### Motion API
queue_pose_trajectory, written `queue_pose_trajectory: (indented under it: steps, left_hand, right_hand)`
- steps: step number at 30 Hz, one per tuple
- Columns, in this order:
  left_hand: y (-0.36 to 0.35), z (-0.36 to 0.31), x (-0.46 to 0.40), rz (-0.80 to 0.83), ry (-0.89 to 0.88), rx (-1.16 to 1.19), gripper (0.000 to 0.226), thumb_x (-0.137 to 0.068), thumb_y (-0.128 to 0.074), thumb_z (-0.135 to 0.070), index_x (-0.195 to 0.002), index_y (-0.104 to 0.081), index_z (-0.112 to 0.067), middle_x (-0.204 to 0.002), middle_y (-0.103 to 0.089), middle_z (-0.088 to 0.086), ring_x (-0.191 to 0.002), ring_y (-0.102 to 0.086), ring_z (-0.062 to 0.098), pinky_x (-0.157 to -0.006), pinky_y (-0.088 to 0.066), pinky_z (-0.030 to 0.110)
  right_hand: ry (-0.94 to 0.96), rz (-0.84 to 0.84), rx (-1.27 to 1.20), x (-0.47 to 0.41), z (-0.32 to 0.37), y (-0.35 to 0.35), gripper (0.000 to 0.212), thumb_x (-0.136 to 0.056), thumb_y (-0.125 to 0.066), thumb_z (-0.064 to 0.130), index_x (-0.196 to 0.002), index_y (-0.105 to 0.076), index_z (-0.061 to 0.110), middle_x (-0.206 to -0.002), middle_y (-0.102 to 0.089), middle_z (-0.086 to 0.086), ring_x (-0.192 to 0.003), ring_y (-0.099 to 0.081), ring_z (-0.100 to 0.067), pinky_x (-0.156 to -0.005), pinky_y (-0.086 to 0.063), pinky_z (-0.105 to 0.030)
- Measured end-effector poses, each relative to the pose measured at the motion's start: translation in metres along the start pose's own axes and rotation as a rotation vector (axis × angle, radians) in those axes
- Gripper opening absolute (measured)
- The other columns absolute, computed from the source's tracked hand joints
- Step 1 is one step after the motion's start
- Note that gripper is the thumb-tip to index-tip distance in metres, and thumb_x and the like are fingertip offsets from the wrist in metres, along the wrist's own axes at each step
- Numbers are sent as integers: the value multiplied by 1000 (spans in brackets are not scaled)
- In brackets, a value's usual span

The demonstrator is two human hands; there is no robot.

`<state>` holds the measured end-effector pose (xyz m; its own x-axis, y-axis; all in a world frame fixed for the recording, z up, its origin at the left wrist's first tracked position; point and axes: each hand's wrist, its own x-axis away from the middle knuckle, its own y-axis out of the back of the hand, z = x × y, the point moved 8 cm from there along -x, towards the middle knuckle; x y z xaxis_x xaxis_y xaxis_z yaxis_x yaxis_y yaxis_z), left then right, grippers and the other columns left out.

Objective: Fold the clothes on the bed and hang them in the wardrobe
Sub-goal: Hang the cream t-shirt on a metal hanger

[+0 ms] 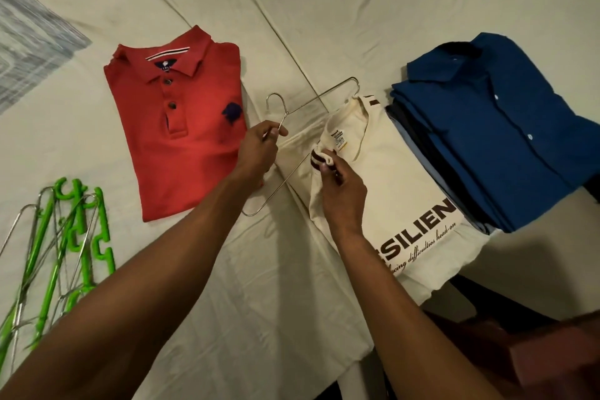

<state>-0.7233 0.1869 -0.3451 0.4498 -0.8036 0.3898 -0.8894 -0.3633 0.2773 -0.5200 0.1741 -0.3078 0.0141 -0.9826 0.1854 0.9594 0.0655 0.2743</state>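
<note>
1. Head view, landmark. A cream cotton T-shirt with dark printed lettering lies flat on the pale wrinkled bedsheet, near the bed's right edge; all places below are given relative to it.
2. Head view, left hand. The left hand reaches in from the lower left on a bare, nearly straight forearm. Its thumb and fingers pinch the neck of a thin silver wire hanger, just below the hook, just left of the T-shirt's collar.
3. Head view, hanger. One shoulder of the hanger runs up to the T-shirt's far shoulder; the other runs down along its left edge. How far the wire sits inside the fabric cannot be told.
4. Head view, right hand. The right hand rests over the T-shirt's upper chest, wrist bent, its fingertips pinching the dark-striped ribbed collar, which is bunched.
5. Head view, surroundings. Left of the T-shirt lies a folded red polo shirt with a dark chest emblem. Touching its right side is a stack of folded shirts topped by a navy blue button-up shirt. Far left, a loose heap of green plastic and wire hangers.
</note>
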Motion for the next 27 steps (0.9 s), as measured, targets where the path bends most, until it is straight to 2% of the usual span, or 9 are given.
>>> queue_pose_trajectory:
  steps: [3,8,11,13,15,18,21,24,27]
  left_hand:
    - [-10,-7,-5,32,17,-15,29,-106,-40,-15,-88,-62,-20,-49,-37,-8,-32,-26,1,-39,-22,15]
    - [-23,-24,6,174,-53,39,29,-107,-37,-13,-88,-59,-17,-43,-31,-16,-36,-22,2,-42,-19,17]
    - [-32,-34,27,260,-147,69,23,-107,-36,-4,-97,-57,-3,-46,-46,-14,-37,-36,-1,-39,-28,14]
    - [-36,-34,36,280,-212,47,21,-105,-41,-2,-94,-59,-3,-64,-60,-11,-51,-48,-1,-50,-36,12]
    - [-40,-30,41,288,-285,-36,23,-102,-46,-2,-92,-65,-12,-79,-66,-5,-65,-58,4,-62,-44,17]
    - [-49,-35,53,252,-479,-295,22,-98,-49,-10,-98,-69,-17,-84,-72,-5,-74,-68,11,-70,-53,30]
    - [-60,-41,71,206,-596,-555,28,-94,-46,-25,-108,-70,-21,-85,-73,-2,-78,-69,23,-67,-53,39]
    - [-73,-30,85,263,-621,-729,37,-92,-38,-39,-111,-68,-28,-91,-73,-1,-84,-69,29,-66,-54,42]
    - [-74,-18,90,268,-639,-801,33,-97,-43,-41,-119,-66,-31,-98,-73,1,-89,-68,31,-65,-53,41]
  right_hand:
    - [99,49,103,0,7,-12,31,-97,-60,10,-126,-69,18,-122,-68,12,-103,-54,24,-89,-43,-7]
    - [200,131,270,2,9,-26,37,-94,-59,8,-129,-67,17,-126,-69,1,-116,-63,-12,-93,-51,-28]
    - [224,185,273,0,10,-30,37,-94,-58,9,-130,-65,15,-127,-68,2,-117,-62,-15,-95,-50,-30]
    - [205,198,238,-2,9,-29,35,-93,-57,9,-126,-66,11,-126,-68,-1,-116,-63,-17,-97,-50,-34]
    - [102,160,176,-5,2,-22,29,-93,-55,10,-117,-70,10,-120,-70,-2,-111,-64,-17,-96,-51,-39]
    - [-233,4,-25,-5,-21,1,30,-92,-48,22,-103,-75,19,-107,-74,4,-104,-66,-16,-94,-52,-44]
    - [-566,-111,-476,6,-38,16,36,-101,-42,39,-107,-70,18,-108,-74,1,-106,-68,-23,-89,-52,-40]
    - [-675,-60,-706,6,-44,22,53,-98,-39,62,-112,-66,19,-110,-73,-2,-102,-69,-21,-92,-52,-41]
    - [-687,11,-627,5,-45,24,36,-98,-56,42,-118,-62,12,-109,-71,-11,-89,-72,-22,-88,-55,-43]
